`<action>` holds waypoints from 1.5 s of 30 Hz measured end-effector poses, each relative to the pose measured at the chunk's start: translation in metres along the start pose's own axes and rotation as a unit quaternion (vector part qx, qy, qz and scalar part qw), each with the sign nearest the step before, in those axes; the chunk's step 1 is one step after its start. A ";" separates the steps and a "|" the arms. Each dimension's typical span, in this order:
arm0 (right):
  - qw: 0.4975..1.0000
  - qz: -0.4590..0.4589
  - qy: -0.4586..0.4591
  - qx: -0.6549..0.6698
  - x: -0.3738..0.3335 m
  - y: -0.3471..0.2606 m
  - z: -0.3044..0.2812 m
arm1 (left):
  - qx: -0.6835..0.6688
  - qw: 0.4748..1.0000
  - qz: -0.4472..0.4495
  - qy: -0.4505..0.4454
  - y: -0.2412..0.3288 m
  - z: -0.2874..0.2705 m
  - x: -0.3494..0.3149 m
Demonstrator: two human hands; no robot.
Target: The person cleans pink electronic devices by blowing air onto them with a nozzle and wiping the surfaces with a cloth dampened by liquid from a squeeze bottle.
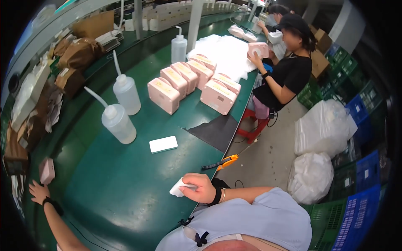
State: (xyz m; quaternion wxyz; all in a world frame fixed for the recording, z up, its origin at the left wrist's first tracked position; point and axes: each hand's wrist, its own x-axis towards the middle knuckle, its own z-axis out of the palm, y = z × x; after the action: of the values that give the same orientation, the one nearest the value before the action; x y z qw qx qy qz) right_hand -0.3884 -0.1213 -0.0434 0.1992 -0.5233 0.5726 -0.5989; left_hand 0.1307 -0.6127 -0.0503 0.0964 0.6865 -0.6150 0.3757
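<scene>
At the far left, my left hand point(39, 192) reaches out with its fingers spread. A pink box point(47, 170) stands just beyond its fingertips; whether they touch cannot be made out. Near the table's front edge, my right hand point(200, 188) is closed around a crumpled white cloth point(177, 188). Ahead of that hand a white rectangular block point(163, 144) lies flat on the green table point(125, 184). Several pink cases point(163, 95) with rounded corners and gold lettering stand in rows farther along it, one of them point(218, 96) close to the right edge.
Two squeeze bottles point(119, 124) with bent spouts stand left of the cases; another bottle point(179, 47) is farther back. An orange-handled tool point(226, 162) and a black sheet point(215, 133) lie at the edge. A co-worker point(289, 62) holds a pink case. Crates and white bags point(312, 175) fill the right.
</scene>
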 end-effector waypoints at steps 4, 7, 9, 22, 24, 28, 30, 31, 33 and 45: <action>1.000 -0.004 -0.010 -0.022 0.001 -0.001 0.001 | -0.146 0.979 0.089 -0.106 -0.007 0.036 0.020; 0.999 0.005 -0.025 -0.028 0.002 -0.002 0.001 | -0.246 0.943 0.147 -0.172 -0.024 0.052 0.043; 0.999 0.001 -0.050 -0.016 0.001 -0.004 0.005 | -0.286 0.934 0.124 -0.174 -0.038 0.070 0.029; 0.996 0.040 -0.038 -0.065 -0.002 -0.007 0.001 | -0.103 0.972 0.056 -0.202 0.134 -0.077 0.040; 0.996 0.037 -0.033 -0.073 -0.003 -0.008 0.001 | -0.130 0.960 0.053 -0.241 0.144 -0.081 0.045; 0.997 -0.004 -0.017 -0.076 0.000 -0.010 0.003 | -0.101 0.939 0.126 -0.302 0.144 -0.121 0.055; 0.998 0.010 -0.011 -0.056 0.000 -0.005 0.000 | -0.048 0.925 0.177 -0.332 0.143 -0.139 0.057; 0.999 0.012 -0.012 -0.046 0.001 -0.002 -0.002 | -0.097 0.934 0.137 -0.315 0.140 -0.144 0.057; 1.000 0.014 -0.001 -0.027 -0.001 0.000 -0.001 | -0.207 0.940 0.053 -0.266 0.125 -0.147 0.055; 0.989 0.078 -0.078 0.097 0.010 0.000 0.000 | -0.909 0.074 -0.313 -0.265 0.032 -0.273 -0.133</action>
State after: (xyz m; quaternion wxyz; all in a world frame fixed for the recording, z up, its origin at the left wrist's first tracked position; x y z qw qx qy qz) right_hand -0.3923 -0.1293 -0.0389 0.3389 -0.5003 0.5333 -0.5921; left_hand -0.0023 -0.3554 0.0457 0.5858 0.2554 -0.1979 -0.7433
